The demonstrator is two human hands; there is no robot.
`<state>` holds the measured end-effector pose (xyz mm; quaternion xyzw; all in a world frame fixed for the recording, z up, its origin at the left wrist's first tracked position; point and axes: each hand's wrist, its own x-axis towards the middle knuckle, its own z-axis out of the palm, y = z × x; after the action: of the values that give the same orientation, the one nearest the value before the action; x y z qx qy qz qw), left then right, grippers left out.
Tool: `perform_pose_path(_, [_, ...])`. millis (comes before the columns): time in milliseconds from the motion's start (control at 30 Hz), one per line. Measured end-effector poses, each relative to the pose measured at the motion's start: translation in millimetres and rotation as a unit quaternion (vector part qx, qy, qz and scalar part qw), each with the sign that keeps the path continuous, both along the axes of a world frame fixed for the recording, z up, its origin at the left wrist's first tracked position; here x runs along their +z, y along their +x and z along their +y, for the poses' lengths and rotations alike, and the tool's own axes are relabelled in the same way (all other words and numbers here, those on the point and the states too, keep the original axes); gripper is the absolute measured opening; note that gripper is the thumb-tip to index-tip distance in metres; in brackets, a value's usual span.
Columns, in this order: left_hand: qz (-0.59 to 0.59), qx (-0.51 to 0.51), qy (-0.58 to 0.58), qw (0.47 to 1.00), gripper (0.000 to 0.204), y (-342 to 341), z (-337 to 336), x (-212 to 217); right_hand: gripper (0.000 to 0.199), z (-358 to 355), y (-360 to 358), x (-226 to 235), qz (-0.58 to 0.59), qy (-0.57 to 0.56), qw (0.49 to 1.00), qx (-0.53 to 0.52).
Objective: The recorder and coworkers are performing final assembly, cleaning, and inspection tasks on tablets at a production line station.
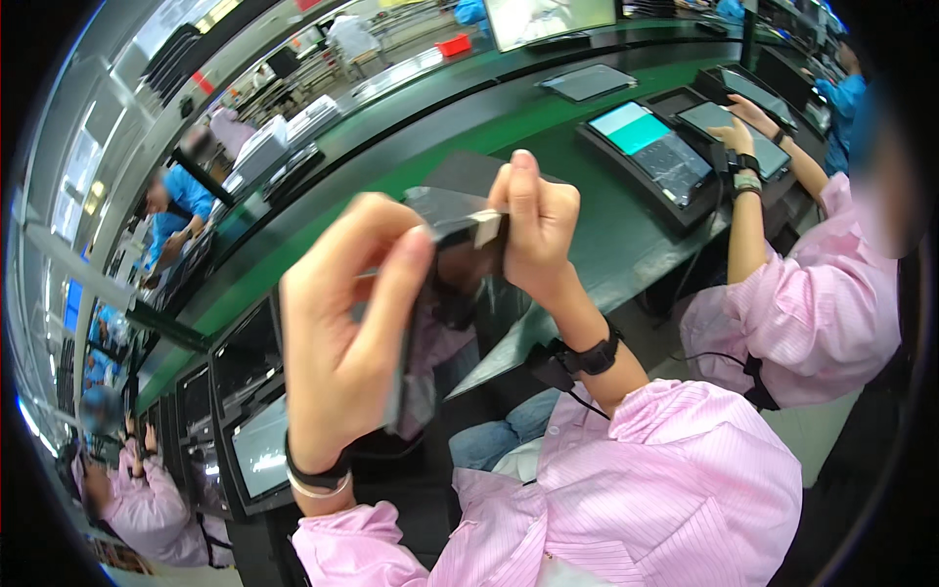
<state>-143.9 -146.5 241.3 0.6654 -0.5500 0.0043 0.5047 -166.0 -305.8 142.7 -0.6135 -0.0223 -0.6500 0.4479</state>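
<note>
Glossy black fills the gap between the fingers: a dark panel [460, 271], blurred and tipped up on edge, held in the air in front of the person's chest. The left hand [328, 342], nearer the camera, has its thumb and bent fingers clamped on the panel's upper left edge; the right hand [538, 220] is closed on the upper right corner, touching a small pale tab [486, 227], though I cannot tell whether it pinches the tab too. So the panel lies to the right of the left hand and below and left of the right, its long axis seeming to run from the top corners down toward the person's lap; the tab sits nearer the right hand. A black wrist strap [595, 358] with a cord rings the right wrist, above a pink striped sleeve [675, 421]. Beyond is the green bench [611, 240], with a lit teal-and-white tablet [650, 152] in a black tray, next to a co-worker's hands [736, 135] on another tablet. To the left, a pale-screened device [262, 458] lies among dark trays. No brand, label or writing is legible on the panel; the lit tablet's markings are too small to make out.
</note>
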Motion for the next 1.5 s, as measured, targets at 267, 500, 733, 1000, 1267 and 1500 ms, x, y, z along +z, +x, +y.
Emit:
perform_pose_path(267, [0.068,0.008,-0.189,0.98,0.035,-14,1,-32,0.031,0,-24,9,-0.018,-0.149,0.952,-0.265])
perform_pose_path(500, [0.094,0.272,-0.382,0.878,0.071,29,-44,-74,0.026,28,-47,19,-0.034,-0.228,0.916,-0.327])
perform_pose_path(733, [-0.215,0.364,-0.397,0.815,0.058,96,-21,-77,0.044,64,-41,13,0.071,-0.25,0.958,-0.125])
perform_pose_path(1000, [-0.213,0.288,-0.337,0.871,0.051,114,94,-72,0.049,-243,142,20,0.586,-0.267,0.754,-0.13])
perform_pose_path(1267, [-0.156,0.187,-0.332,0.911,0.045,130,161,-106,0.097,-404,211,-119,0.728,-0.063,0.538,-0.419])
perform_pose_path(1500, [-0.09,0.133,-0.313,0.936,0.048,103,193,-137,0.07,-439,231,-126,0.817,-0.121,0.504,-0.252])
